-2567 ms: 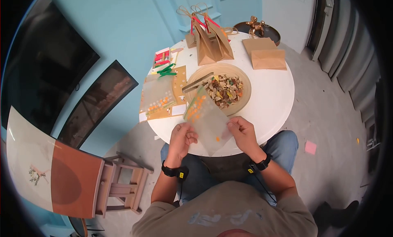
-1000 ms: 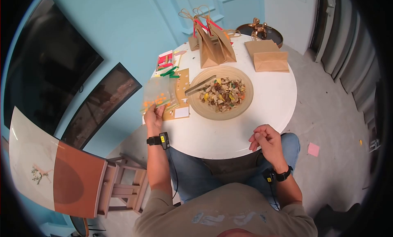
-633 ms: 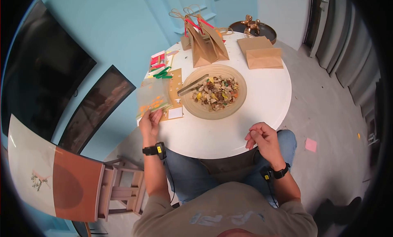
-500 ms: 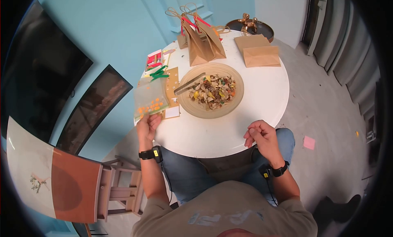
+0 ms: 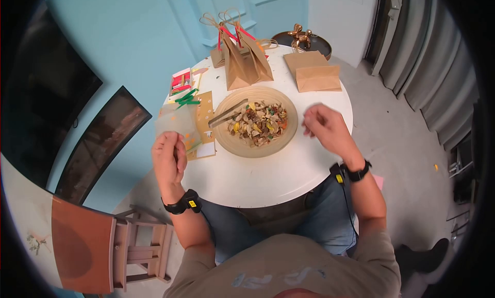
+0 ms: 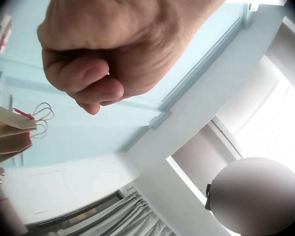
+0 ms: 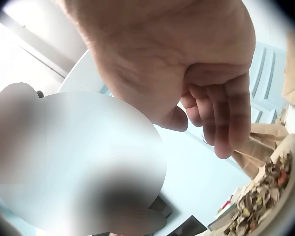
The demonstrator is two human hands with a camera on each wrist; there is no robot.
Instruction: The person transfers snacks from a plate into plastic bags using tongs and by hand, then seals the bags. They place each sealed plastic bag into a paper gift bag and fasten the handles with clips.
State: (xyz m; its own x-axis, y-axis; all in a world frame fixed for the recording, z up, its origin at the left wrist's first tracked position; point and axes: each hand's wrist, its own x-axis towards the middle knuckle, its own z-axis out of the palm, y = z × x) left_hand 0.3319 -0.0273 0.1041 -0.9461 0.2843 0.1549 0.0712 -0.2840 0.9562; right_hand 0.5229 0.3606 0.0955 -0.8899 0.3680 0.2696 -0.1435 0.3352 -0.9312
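Observation:
My left hand [image 5: 169,156], its fingers curled in, is over the near edge of the frosted zip bags [image 5: 178,117] at the table's left; nothing shows in its grasp. Orange and pale dots mark the bags, which my hand partly hides. In the left wrist view the same hand [image 6: 108,54] looks like a loose fist. My right hand [image 5: 330,130] hovers right of a round beige dish [image 5: 291,107], holding nothing, its fingers relaxed and bent in the right wrist view. Dried potpourri [image 5: 258,125] fills the dish's middle, and tongs [image 5: 227,113] lie across its left rim.
Brown paper bags [image 5: 247,66] with twisted handles stand at the back of the white round table [image 5: 247,184]. A folded paper bag [image 5: 319,79] lies back right. Green strips [image 5: 186,98] and a red-and-white box [image 5: 181,80] sit back left, near a tan sheet [image 5: 205,107].
A frosted bag held in both hands has gone to the pile at the left, and the left hand has let go and drawn back. The right hand has risen from the front edge toward the dish.

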